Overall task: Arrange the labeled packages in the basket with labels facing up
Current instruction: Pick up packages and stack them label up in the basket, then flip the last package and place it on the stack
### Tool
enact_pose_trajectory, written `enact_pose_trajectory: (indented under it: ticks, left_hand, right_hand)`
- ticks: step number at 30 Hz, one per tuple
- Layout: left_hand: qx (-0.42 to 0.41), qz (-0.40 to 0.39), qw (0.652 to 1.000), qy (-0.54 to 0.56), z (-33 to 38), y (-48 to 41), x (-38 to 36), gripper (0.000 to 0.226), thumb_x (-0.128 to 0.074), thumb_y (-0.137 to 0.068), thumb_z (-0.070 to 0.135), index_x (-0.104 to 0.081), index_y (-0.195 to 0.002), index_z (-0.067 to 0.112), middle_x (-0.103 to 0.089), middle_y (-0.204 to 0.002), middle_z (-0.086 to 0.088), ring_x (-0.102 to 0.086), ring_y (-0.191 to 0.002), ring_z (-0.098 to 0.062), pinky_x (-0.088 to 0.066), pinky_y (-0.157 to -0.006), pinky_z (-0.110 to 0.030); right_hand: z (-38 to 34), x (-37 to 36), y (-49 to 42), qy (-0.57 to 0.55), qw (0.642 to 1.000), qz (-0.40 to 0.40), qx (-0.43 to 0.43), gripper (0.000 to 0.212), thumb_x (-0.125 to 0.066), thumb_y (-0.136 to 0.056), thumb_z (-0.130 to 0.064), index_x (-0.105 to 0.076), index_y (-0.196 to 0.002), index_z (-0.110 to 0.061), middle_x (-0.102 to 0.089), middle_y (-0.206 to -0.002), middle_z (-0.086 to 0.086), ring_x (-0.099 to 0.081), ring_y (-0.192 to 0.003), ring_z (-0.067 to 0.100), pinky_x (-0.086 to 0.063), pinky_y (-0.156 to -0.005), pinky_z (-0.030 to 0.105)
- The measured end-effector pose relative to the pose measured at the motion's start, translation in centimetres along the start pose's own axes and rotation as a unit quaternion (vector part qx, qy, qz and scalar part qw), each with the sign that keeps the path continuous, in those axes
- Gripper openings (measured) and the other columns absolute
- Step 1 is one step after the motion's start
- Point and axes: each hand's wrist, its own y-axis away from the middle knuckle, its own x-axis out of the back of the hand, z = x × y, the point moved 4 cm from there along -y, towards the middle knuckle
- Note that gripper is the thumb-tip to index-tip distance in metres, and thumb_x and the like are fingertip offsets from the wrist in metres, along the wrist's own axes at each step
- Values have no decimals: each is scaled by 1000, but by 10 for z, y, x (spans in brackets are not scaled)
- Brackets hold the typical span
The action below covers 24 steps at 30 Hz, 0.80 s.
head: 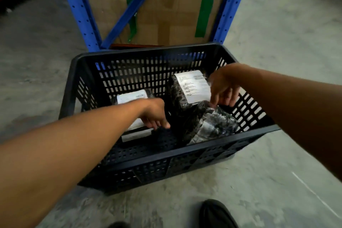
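A dark slotted plastic basket (185, 151) stands on the concrete floor. Inside on the right, a black package (178, 98) leans up with its white label (194, 86) facing me. My right hand (224, 89) pinches that package's right edge. Below it lies another dark, shiny package (216, 126) with no label showing. On the left, a labeled package (132, 97) lies flat with its white label upward. My left hand (157, 114) reaches down over it, fingers curled at its near edge; the grip itself is hidden.
A blue steel rack (81, 11) stacked with taped cardboard boxes (166, 15) rises right behind the basket. Bare concrete floor spreads to both sides. My dark shoe (216, 214) is on the floor in front of the basket.
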Motion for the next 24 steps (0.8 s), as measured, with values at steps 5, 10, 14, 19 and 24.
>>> enact_pose_trajectory:
  ticks: [5, 10, 14, 19, 24]
  left_hand:
    - [-41, -10, 999, -29, 29, -20, -52, 52, -82, -77, 34, -57, -110, 4, -58, -104, -8, -62, -94, -22, -59, -72, -33]
    - [-35, -23, 998, 41, 40, -26, -63, 53, -80, -81, 30, -56, -116, 0, -58, -111, -8, -61, -95, -23, -59, -77, -34]
    - [-28, -83, 994, 64, 44, -16, -54, 57, -78, -83, 24, -54, -129, 0, -64, -121, -20, -62, -92, -28, -59, -77, -38]
    - [-40, -105, 986, 126, 33, 39, 51, 42, -94, -51, 44, -70, -73, 19, -58, -58, 3, -47, -49, -10, -44, -49, -20]
    - [-95, 118, 894, 421, -8, 86, 129, 61, -82, -43, 74, -77, -71, 20, -66, -64, 1, -62, -60, -17, -51, -68, -31]
  right_hand:
    - [38, -33, -1, 73, 997, -23, 6, 59, -86, -71, -26, -59, -119, -6, -59, -96, 5, -59, -99, 26, -59, -64, 36]
    - [25, -41, -14, 113, 988, 65, 86, 47, -86, -65, -44, -60, -96, -21, -57, -77, -6, -58, -65, 13, -43, -38, 18]
    - [28, -33, -13, 89, 990, 12, 104, 30, -89, -59, -44, -67, -65, -24, -65, -65, -12, -68, -66, 16, -51, -47, 18]
    - [20, 2, 11, -83, 982, -28, 167, 55, -87, -47, -52, -78, -90, -20, -71, -72, -7, -72, -68, 14, -55, -63, 27]
    - [-24, 35, 34, -317, 901, 12, 295, 18, -80, -73, -38, -79, -75, -20, -61, -58, -4, -60, -54, 11, -50, -60, 26]
